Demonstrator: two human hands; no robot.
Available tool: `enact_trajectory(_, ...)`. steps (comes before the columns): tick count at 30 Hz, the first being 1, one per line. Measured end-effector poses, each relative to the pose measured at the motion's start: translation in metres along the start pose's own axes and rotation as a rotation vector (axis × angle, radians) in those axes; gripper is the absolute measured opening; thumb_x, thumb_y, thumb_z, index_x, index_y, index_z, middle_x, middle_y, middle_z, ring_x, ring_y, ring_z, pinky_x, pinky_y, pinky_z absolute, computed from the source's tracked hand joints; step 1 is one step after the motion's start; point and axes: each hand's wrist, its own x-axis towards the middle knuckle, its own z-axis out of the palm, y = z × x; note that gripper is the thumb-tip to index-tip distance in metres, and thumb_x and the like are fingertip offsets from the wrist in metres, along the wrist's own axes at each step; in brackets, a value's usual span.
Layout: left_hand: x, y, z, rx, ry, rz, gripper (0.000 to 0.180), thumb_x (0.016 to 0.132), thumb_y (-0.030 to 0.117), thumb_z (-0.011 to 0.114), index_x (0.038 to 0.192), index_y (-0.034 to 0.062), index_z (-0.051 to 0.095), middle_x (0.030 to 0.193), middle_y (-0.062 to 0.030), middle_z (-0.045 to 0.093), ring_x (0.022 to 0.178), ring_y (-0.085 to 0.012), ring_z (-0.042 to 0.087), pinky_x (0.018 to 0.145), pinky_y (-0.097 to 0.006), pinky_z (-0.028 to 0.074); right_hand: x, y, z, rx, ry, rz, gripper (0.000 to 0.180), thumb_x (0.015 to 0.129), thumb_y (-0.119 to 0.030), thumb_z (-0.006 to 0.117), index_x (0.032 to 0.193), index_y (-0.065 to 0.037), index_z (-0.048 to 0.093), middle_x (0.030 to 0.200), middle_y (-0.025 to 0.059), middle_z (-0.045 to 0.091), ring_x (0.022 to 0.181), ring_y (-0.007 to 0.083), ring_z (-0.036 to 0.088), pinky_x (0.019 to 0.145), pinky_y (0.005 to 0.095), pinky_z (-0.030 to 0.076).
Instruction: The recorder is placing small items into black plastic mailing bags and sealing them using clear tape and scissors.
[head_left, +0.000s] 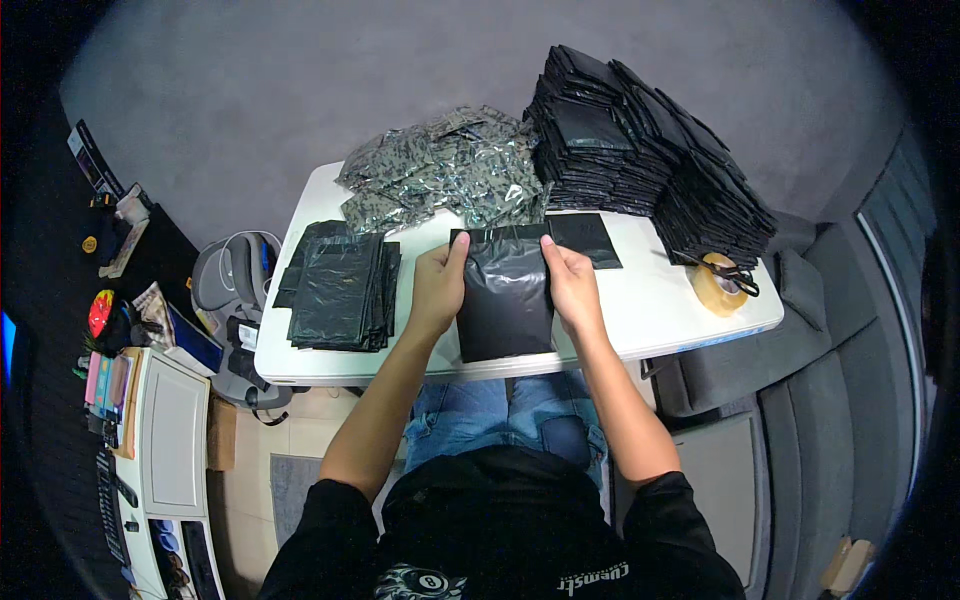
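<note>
A view from above looks down on a seated person at a small white worktop (640, 320). Both bare forearms reach forward from the lower edge. The left hand (437, 285) and the right hand (572, 283) hold a glossy black plastic bag (505, 295) between them, one hand on each side edge. The fingers of both hands are closed on the bag, thumbs on top near its upper corners. The bag lies flat at the near middle of the worktop, its lower end reaching the near edge, above the person's lap in blue jeans.

To the left of the left hand, a loose stack of flat black bags (340, 285) lies on the worktop. Just beyond the right hand, another flat black bag (588, 240) lies alone on the white surface. At the far middle sits a heap of clear packets with a dark patterned filling (440, 175). At the far right, a tall pile of folded black bags (640, 135) leans across the corner and runs down the right side. Near the right edge, a roll of clear packing tape (718, 285) rests on the worktop with dark-handled scissors (735, 272) lying on it.

On the floor to the left stands a grey appliance (235, 275), and further left a white cabinet (175, 435) with cluttered small items around it. A grey sofa (810, 400) is on the right.
</note>
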Motion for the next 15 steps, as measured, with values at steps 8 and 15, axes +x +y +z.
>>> enact_trajectory(8, 0.054, -0.052, -0.033, 0.366, 0.192, 0.070, 0.042, 0.111, 0.030, 0.055, 0.133, -0.0025, 0.069, 0.112, -0.0090, 0.074, 0.097, -0.0182, 0.067, 0.080, -0.032, 0.053, 0.023, 0.019, -0.008, -0.588, 0.063, -0.164, 0.050, 0.106, -0.043, 0.061, 0.116, 0.005, 0.074, 0.101, 0.0254, 0.076, 0.097, 0.0408, 0.074, 0.090, 0.0443, 0.056)
enact_trajectory(15, -0.043, -0.006, -0.021, 0.835, -0.282, 0.491, 0.056, 0.107, 0.031, 0.056, 0.155, 0.0011, 0.052, 0.154, -0.0282, 0.054, 0.147, -0.0394, 0.050, 0.120, -0.049, 0.040, -0.051, 0.017, 0.017, -0.927, -0.023, -0.470, 0.057, 0.106, -0.026, 0.060, 0.147, 0.011, 0.053, 0.152, 0.0317, 0.055, 0.144, 0.0464, 0.051, 0.121, 0.0493, 0.041)
